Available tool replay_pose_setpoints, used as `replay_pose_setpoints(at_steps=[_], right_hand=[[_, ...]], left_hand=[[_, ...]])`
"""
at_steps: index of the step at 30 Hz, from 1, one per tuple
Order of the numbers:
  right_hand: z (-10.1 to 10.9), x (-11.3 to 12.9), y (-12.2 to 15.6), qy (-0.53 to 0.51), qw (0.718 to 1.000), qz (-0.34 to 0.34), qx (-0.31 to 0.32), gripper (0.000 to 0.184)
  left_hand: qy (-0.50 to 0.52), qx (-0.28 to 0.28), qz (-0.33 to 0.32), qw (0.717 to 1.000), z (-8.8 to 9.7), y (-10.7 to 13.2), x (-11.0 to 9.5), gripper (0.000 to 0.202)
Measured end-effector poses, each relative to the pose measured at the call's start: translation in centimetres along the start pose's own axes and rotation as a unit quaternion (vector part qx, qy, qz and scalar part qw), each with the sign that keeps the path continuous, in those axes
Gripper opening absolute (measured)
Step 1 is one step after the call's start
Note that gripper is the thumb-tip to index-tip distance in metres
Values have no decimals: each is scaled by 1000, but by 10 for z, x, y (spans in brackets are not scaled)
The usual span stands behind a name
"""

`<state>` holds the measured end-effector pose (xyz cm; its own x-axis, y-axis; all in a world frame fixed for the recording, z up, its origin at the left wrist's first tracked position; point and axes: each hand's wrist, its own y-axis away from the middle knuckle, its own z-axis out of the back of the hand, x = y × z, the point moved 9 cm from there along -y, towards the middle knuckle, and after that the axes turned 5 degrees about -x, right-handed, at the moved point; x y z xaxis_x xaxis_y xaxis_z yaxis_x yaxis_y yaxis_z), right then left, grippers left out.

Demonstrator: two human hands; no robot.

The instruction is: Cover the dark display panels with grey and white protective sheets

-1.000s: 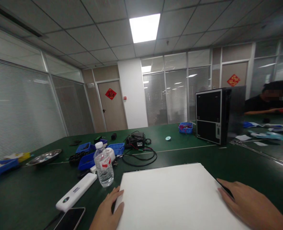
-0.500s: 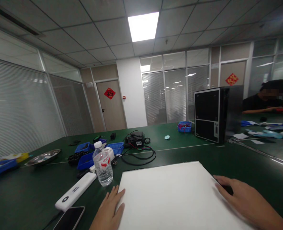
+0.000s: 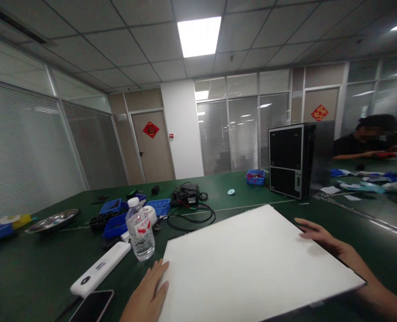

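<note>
In front of me is a wide, flat white board (image 3: 238,264) with a thin dark edge. Its right side is raised, so it sits tilted above the green table. At the left edge, my left hand (image 3: 147,288) grips the board, with fingertips and thumb at its rim. My right hand (image 3: 326,239) holds the right edge; some fingers show beyond the rim and part of the hand is hidden by the board. A clear water bottle (image 3: 140,232) with a white cap stands just beyond my left hand.
A white power bank-like bar (image 3: 100,268) and a phone (image 3: 92,306) lie left. Behind them are blue bins (image 3: 116,225), a metal dish (image 3: 53,220) and a black adapter with cables (image 3: 186,195). A computer case (image 3: 287,161) stands back right; a person (image 3: 369,138) sits beyond.
The board has turned and its right side has lifted, showing its near edge. My right hand has moved up along with it. My left hand stays at the left edge.
</note>
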<state>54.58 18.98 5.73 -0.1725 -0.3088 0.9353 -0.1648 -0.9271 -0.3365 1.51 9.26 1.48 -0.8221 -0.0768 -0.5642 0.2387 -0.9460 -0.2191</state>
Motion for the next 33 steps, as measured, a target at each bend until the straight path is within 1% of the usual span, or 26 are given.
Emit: replay_pose_setpoints(at_steps=[1,2,3,5,7,9,11,12,14,16,19,20,22,26,29,33], right_hand=[[-4,-2,1,-1,1000,9,18,25],[-6,-6,1,-7,999,9,33,18],[-7,-12,2,-22,999,-7,40,15],[-6,-24,1,-64,996,-54,36,16],[0,-31,0,-112,990,-89,12,19],[8,-35,-2,-146,982,-123,-12,21],[15,-39,-5,-157,976,-146,-20,24],[17,-41,-7,-156,976,-153,-18,25],[22,-41,-11,-152,978,-145,-13,27],[24,-41,-13,-147,981,-130,-11,24],[27,-42,-14,-135,984,-113,-23,22],[27,-41,-13,-133,985,-108,-30,23],[28,-41,-13,-133,985,-100,-37,25],[24,-41,-11,-149,981,-121,-19,26],[23,-40,-11,-156,979,-129,-11,25],[25,-38,-11,-156,981,-112,-24,23]], left_hand=[[12,1,9,1000,0,-1,3,63],[31,0,17,999,1,-3,6,63],[56,1,20,998,1,-6,9,62],[121,2,9,993,2,-11,12,58],[181,9,-29,983,2,-14,9,54],[204,20,-74,976,0,-14,2,53],[180,15,-107,978,-1,-11,-5,53],[155,-1,-121,980,1,-9,-8,52],[98,-49,-148,983,7,-5,-13,47],[54,-88,-189,977,14,0,-21,42],[29,-99,-249,963,21,6,-38,36],[29,-97,-257,961,22,6,-43,33],[40,-93,-247,964,25,5,-51,32],[49,-80,-232,968,25,3,-66,43],[50,-77,-235,968,25,5,-69,43],[51,-76,-249,964,27,14,-68,40]])
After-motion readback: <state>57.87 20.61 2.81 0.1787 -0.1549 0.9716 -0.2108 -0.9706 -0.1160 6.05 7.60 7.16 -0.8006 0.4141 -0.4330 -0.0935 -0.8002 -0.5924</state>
